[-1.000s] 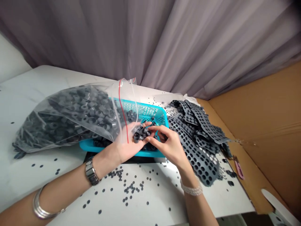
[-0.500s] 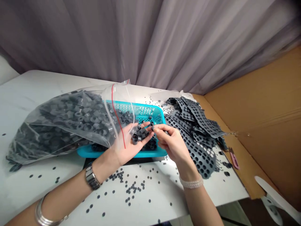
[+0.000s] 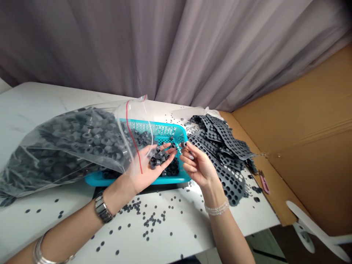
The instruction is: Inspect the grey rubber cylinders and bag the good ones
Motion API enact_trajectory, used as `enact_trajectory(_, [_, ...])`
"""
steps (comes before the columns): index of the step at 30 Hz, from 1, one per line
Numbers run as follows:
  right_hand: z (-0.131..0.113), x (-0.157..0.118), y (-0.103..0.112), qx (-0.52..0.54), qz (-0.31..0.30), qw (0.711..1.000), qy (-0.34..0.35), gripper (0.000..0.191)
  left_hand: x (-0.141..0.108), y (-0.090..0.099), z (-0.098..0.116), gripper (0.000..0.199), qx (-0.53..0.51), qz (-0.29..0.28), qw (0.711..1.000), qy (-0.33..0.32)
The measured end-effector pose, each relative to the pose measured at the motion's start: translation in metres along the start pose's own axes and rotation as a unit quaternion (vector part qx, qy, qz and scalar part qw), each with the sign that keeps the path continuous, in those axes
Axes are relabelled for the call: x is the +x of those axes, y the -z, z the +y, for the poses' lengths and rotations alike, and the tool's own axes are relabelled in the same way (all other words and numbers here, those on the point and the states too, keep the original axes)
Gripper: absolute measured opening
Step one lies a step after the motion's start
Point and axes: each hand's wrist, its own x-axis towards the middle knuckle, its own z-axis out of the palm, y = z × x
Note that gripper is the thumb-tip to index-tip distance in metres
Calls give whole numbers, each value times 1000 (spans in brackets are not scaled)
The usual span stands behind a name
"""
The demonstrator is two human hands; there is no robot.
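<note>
Palm up, my left hand [image 3: 145, 172] is cupped around several dark ring-shaped pieces [image 3: 159, 157], its wrist beside the bag's mouth. Between thumb and fingertips my right hand [image 3: 199, 163] pinches one dark ring piece [image 3: 183, 145], just right of the left fingertips. Both hands are over a turquoise basket [image 3: 165, 180] that holds more such pieces. A large clear zip bag [image 3: 79, 143] full of the same grey pieces lies on the left, its open end with a red strip overlapping the basket and my left palm.
Perforated dark rubber sheets [image 3: 220, 146] are heaped right of the basket. Pink-handled snips [image 3: 264, 183] lie near the cardboard [image 3: 302, 128]. Small black discs [image 3: 154, 220] are scattered on the white table [image 3: 132, 249]. A grey curtain [image 3: 165, 47] hangs behind.
My right hand has drawn slightly away from the left palm, and the pinched ring now shows clearly at its fingertips. The whole view has shifted a little, with things appearing further left.
</note>
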Motion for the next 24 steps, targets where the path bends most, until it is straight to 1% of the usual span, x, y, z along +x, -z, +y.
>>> enact_trajectory(3, [-2,2,3,1,-6,1000,-5,14,1,1,0,27,0,-2,1000,1])
enact_trajectory(6, [-3,4,5,-6,-1,1000,8,17,3,1,0,33,-6,-5,1000,6])
enact_trajectory(10, [-4,9,4,-17,27,999,37,20,7,-2,0,40,-9,13,1000,-3])
enact_trajectory(12, [-6,12,0,-65,29,996,51,19,9,-5,0,41,-7,22,1000,-10])
enact_trajectory(13, [-8,13,-3,-113,27,991,62,18,10,-7,0,42,-6,24,1000,-13])
enact_trajectory(14, [-10,14,-6,-179,27,980,81,17,10,-8,1,42,-3,25,1000,-16])
enact_trajectory(15, [-12,14,-8,-259,31,959,108,18,11,-9,1,42,2,26,999,-18])
enact_trajectory(16, [-13,14,-11,-346,37,927,142,19,11,-11,1,42,8,25,999,-20])
enact_trajectory(18, [-13,13,-14,-499,49,840,206,22,11,-12,2,41,18,17,999,-23])
enact_trajectory(19, [-12,13,-14,-552,55,801,225,23,11,-12,2,41,23,12,999,-24])
enact_trajectory(20, [-10,13,-14,-589,62,771,233,24,11,-13,2,41,27,10,999,-26])
enact_trajectory(21, [-7,12,-14,-612,71,754,230,25,11,-13,2,41,32,11,999,-30])
enact_trajectory(22, [-3,12,-13,-624,84,744,224,25,11,-13,2,40,38,16,999,-32])
enact_trajectory(24, [4,12,-12,-634,105,736,212,24,11,-14,2,40,48,25,998,-34])
